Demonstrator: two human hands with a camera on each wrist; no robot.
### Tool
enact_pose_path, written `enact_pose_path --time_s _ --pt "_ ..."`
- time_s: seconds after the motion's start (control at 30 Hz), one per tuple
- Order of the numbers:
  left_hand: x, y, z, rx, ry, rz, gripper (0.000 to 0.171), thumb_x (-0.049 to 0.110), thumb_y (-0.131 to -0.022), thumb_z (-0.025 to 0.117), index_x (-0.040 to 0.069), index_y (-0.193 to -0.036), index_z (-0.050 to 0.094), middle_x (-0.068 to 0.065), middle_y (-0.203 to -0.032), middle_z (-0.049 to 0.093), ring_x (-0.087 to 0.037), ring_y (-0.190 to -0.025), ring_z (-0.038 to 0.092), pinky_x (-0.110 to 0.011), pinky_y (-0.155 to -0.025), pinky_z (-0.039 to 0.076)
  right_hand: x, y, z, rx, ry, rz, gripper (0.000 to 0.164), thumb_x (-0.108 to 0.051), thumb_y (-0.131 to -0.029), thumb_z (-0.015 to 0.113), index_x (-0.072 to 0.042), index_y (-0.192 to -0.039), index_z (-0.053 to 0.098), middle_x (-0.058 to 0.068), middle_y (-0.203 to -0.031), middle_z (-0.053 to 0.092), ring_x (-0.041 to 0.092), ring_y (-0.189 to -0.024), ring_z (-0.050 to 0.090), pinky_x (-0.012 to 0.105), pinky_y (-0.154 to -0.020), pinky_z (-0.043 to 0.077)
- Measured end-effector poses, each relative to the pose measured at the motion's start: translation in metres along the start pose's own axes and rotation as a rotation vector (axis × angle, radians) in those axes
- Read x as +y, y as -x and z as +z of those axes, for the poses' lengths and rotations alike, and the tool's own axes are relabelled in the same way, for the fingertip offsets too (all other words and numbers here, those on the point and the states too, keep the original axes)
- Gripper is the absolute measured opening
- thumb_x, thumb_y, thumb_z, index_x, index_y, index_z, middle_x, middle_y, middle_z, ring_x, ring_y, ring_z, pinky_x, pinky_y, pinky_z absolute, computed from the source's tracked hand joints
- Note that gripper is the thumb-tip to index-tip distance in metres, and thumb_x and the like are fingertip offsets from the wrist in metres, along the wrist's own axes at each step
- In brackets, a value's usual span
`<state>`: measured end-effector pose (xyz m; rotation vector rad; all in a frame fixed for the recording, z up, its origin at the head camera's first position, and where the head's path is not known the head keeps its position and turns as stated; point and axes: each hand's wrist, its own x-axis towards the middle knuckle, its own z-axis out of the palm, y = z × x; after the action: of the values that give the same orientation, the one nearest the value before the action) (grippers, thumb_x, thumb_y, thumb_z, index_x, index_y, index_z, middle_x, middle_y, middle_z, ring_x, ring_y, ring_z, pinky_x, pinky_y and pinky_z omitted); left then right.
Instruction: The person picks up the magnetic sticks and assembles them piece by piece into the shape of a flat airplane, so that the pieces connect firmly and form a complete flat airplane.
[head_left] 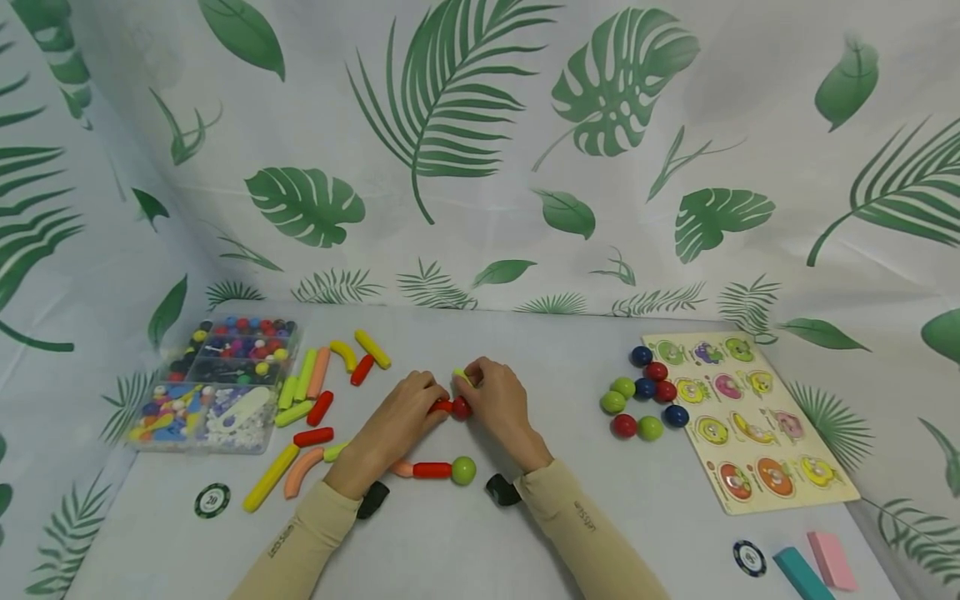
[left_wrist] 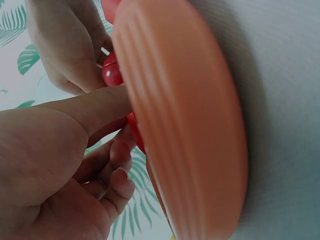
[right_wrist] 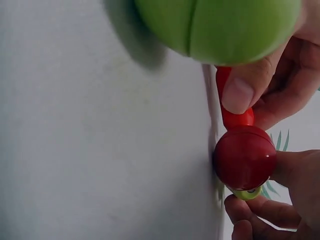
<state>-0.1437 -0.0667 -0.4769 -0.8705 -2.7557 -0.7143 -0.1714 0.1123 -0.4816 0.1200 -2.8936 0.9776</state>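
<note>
My left hand [head_left: 401,421] pinches a short red stick [right_wrist: 235,117] between thumb and fingers. Against the stick's end sits a red ball [head_left: 461,408] with a groove around it. On the ball's far side, my right hand [head_left: 501,404] pinches a yellow-green piece [head_left: 461,377], only its end showing in the right wrist view. Closer to me lies another joined row: a peach curved piece [left_wrist: 185,125], a red stick [head_left: 432,471] and a green ball [head_left: 463,471]. My left forearm hides part of that row.
Loose yellow, red, peach and green sticks [head_left: 270,477] lie left of my hands, beside a clear compartment box [head_left: 225,450] of beads. Several colored balls [head_left: 624,426] sit at right near a wooden fruit board [head_left: 708,467]. Chips [head_left: 212,500] and pink and teal blocks [head_left: 831,560] lie nearer.
</note>
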Motion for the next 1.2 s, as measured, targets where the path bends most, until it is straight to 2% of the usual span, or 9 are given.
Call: enact_pose_path --time_s 0.17,0.63,0.97,1.2 --pt "0.000 0.000 0.000 0.000 0.003 -0.002 0.019 0.015 -0.085 0.082 0.006 -0.100 0.075 -0.002 -0.090 0.060 -0.016 -0.083 0.053 -0.026 -0.072 0.047 0.000 0.000 0.002 0.007 0.002 0.007 0.023 -0.031 -0.094 0.071 -0.007 -0.095 0.070 0.001 -0.076 0.064 0.014 -0.066 0.054 0.027 -0.058 0.044" --pt "0.002 0.000 0.001 -0.008 0.006 0.007 0.019 0.016 -0.086 0.082 0.006 -0.101 0.075 -0.002 -0.090 0.059 -0.015 -0.082 0.052 -0.026 -0.071 0.046 -0.006 0.001 0.000 -0.047 0.023 0.073 0.030 -0.036 -0.095 0.069 -0.007 -0.105 0.067 0.004 -0.081 0.070 0.015 -0.067 0.060 0.028 -0.058 0.046" --pt "0.006 0.004 -0.003 -0.054 0.027 0.006 0.017 0.017 -0.087 0.081 0.007 -0.100 0.076 -0.003 -0.090 0.061 -0.016 -0.084 0.054 -0.027 -0.073 0.048 -0.004 0.009 -0.003 -0.071 0.009 0.067 0.031 -0.035 -0.095 0.070 -0.006 -0.105 0.067 0.004 -0.080 0.069 0.014 -0.065 0.058 0.027 -0.056 0.046" --pt "0.007 0.006 -0.005 -0.071 0.033 0.030 0.017 0.017 -0.087 0.082 0.007 -0.099 0.076 -0.002 -0.092 0.062 -0.016 -0.086 0.055 -0.028 -0.075 0.050 -0.004 0.016 -0.006 -0.089 -0.009 0.067 0.034 -0.037 -0.095 0.071 -0.005 -0.104 0.067 0.004 -0.080 0.067 0.014 -0.064 0.056 0.027 -0.057 0.046"
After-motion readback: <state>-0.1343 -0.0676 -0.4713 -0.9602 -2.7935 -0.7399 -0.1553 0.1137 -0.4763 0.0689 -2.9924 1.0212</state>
